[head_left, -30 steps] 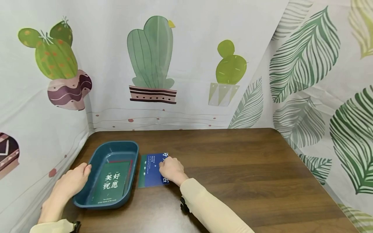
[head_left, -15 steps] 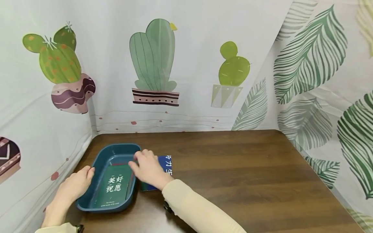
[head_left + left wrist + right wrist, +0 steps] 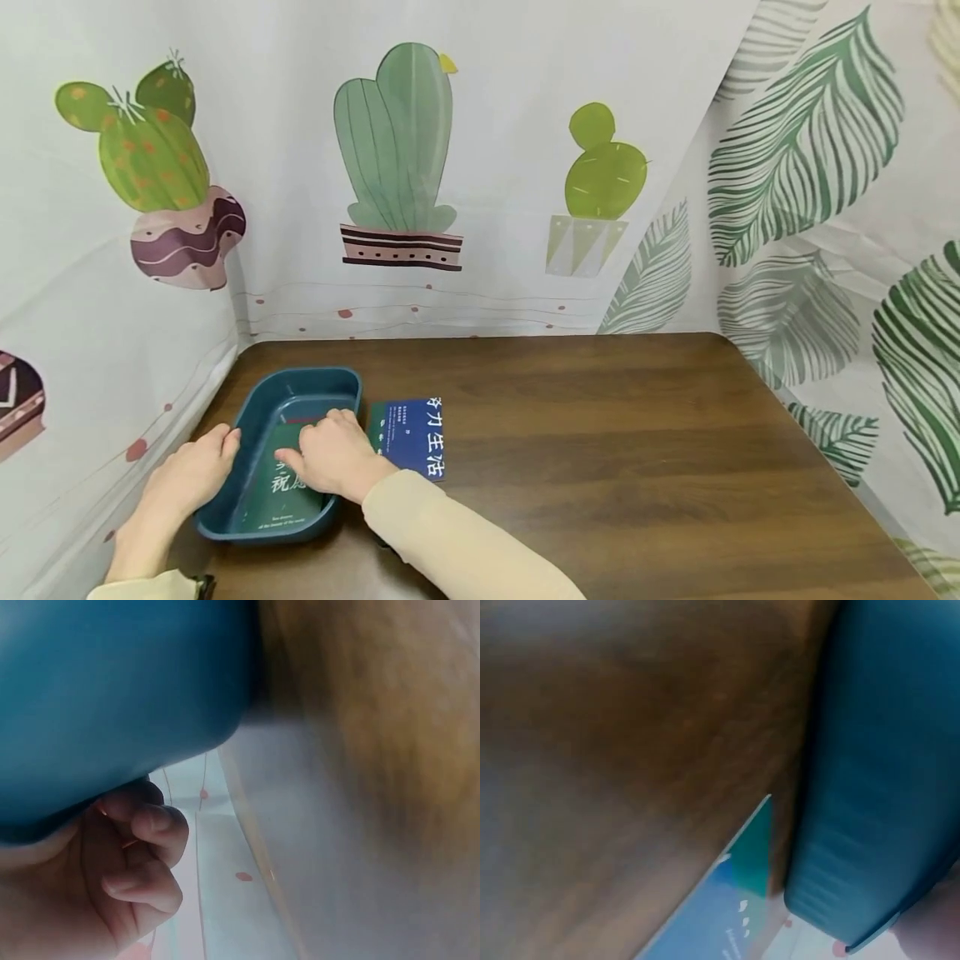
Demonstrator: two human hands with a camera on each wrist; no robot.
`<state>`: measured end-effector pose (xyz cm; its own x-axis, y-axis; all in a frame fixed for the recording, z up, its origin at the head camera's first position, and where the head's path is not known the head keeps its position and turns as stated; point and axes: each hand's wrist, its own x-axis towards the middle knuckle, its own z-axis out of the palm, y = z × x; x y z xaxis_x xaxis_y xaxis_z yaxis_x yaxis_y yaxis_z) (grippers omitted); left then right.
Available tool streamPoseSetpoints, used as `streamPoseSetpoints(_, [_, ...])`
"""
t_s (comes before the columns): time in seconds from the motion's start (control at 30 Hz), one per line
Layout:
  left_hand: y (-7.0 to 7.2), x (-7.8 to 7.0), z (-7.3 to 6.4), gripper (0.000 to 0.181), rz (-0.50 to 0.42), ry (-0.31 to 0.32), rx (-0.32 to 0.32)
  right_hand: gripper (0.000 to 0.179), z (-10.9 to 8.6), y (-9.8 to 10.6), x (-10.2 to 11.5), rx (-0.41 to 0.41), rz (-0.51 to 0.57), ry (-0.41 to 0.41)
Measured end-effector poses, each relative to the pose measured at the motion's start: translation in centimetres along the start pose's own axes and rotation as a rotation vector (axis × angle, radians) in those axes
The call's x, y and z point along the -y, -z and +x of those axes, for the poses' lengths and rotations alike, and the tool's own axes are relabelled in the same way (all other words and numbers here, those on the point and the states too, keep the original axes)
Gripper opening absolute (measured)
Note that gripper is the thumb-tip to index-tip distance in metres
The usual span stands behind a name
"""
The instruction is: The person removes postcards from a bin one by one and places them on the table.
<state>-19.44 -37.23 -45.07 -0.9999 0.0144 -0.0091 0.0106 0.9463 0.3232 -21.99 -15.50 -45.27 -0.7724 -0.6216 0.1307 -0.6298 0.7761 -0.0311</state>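
Note:
A dark teal plastic tray [image 3: 307, 372] stands at the left of the table. My left hand [image 3: 187, 471] grips its left rim; in the left wrist view the fingers [image 3: 154, 885] curl under the tray's edge. In the tray lies a thin green booklet [image 3: 273, 512] with white characters, over a red one [image 3: 303, 419]. Reaching over the right rim, my right hand [image 3: 333, 454] covers part of the green booklet, thumb pointing left. Its fingertips are hidden, so I cannot tell whether they hold anything. A blue booklet [image 3: 408, 442] overlaps another green one [image 3: 377, 417] beside the tray.
The brown wooden table [image 3: 585, 450] extends to the right. A white cloth [image 3: 502, 167] printed with cacti and leaves hangs behind and along both sides. The tray sits near the table's left edge.
My right hand has moved left from the blue booklet, across the tray's right rim, to over the green booklet inside. The left hand stays on the tray.

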Motion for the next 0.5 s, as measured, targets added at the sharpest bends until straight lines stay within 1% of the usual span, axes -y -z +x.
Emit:
streamPoseSetpoints(0.1, [0.2, 0.3, 0.0, 0.042, 0.002, 0.003, -0.004, 0.055, 0.7, 0.0, 0.9, 0.098, -0.02, -0.078])
streamPoseSetpoints(0.23, [0.3, 0.4, 0.0, 0.04, -0.003, -0.01, -0.004, 0.056, 1.2, -0.1, 1.6, 0.23, -0.065, -0.175])
streamPoseSetpoints(0.37, [0.4, 0.3, 0.0, 0.041, 0.001, -0.007, -0.008, 0.065, 1.5, -0.1, 2.2, 0.313, -0.145, -0.221])
streamPoseSetpoints(0.5, [0.3, 0.2, -0.2, 0.042, -0.004, 0.005, 0.006, 0.074, 1.6, -0.2, 2.9, 0.394, -0.217, -0.267])
